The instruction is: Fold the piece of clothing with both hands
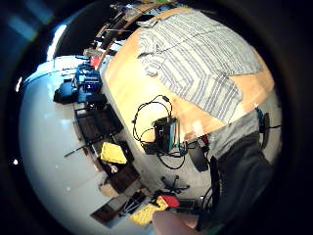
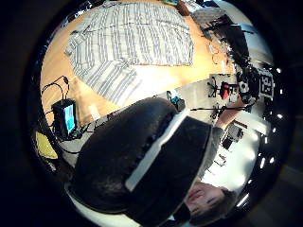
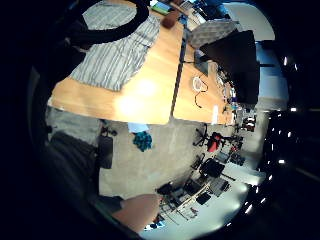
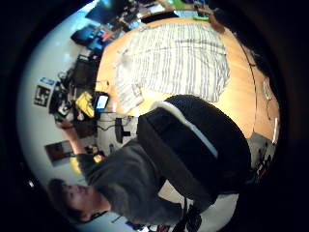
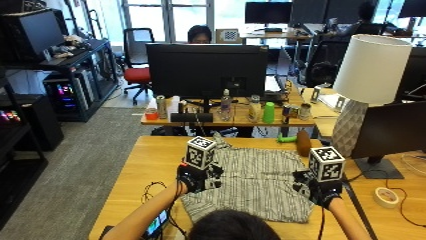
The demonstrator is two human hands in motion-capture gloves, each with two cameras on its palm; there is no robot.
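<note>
A grey-and-white striped shirt (image 5: 256, 182) lies spread flat on the wooden table (image 5: 143, 165) in front of me. It also shows in the palm views as the shirt (image 1: 195, 58), the shirt (image 2: 137, 38), the shirt (image 3: 117, 55) and the shirt (image 4: 178, 60), seen from well above. My left hand (image 5: 193, 177) hovers over the shirt's left edge, holding nothing. Over the shirt's right edge hangs my right hand (image 5: 324, 192), also holding nothing. Neither hand touches the cloth. My head hides the shirt's near hem in the outside view.
A small screen device (image 5: 158, 222) with black cables sits near the table's front left. A brown object (image 5: 303, 142) and a green one (image 5: 286, 139) lie at the far edge. A lamp (image 5: 363, 90) and a tape roll (image 5: 385, 196) stand on the right.
</note>
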